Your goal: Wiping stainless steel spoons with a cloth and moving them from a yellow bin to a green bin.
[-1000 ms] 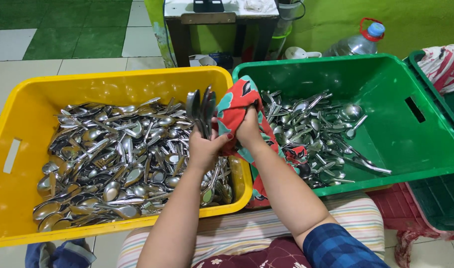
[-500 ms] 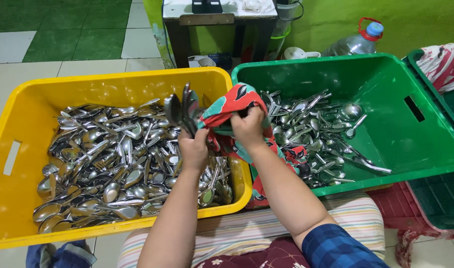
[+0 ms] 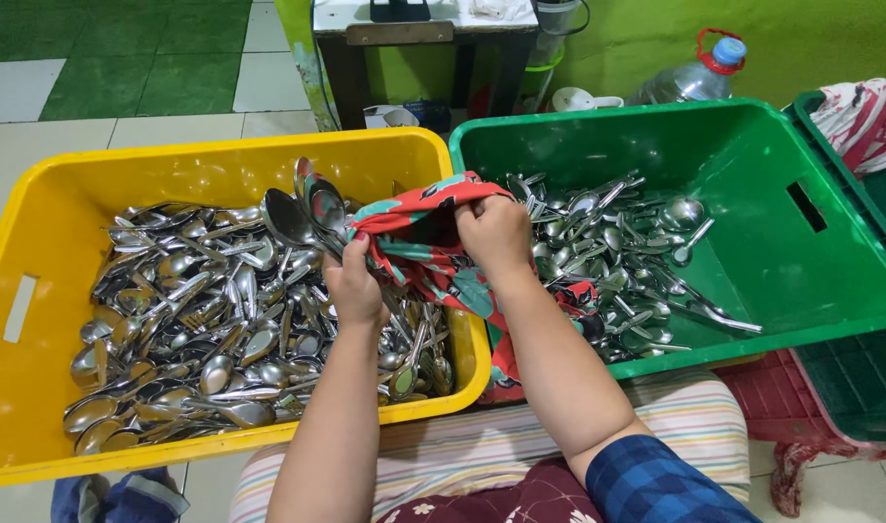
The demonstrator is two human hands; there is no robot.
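yellow crate (image 3: 36,203) heaped with cutlery, left hand (image 3: 354,286) over its right end gripping a spoon bunch (image 3: 307,211), now tipped further left than before, red patterned cloth (image 3: 419,242) stretched wider, right hand (image 3: 496,232) pinching it, green crate (image 3: 753,174) right of the yellow one

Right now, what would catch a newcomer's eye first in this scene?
Two bright tubs side by side: a yellow tub on the left heaped with metal spoons, and a green tub on the right with a smaller pile. Between them, the left hand grips a bunch of spoons while the right hand holds a red patterned cloth against them.
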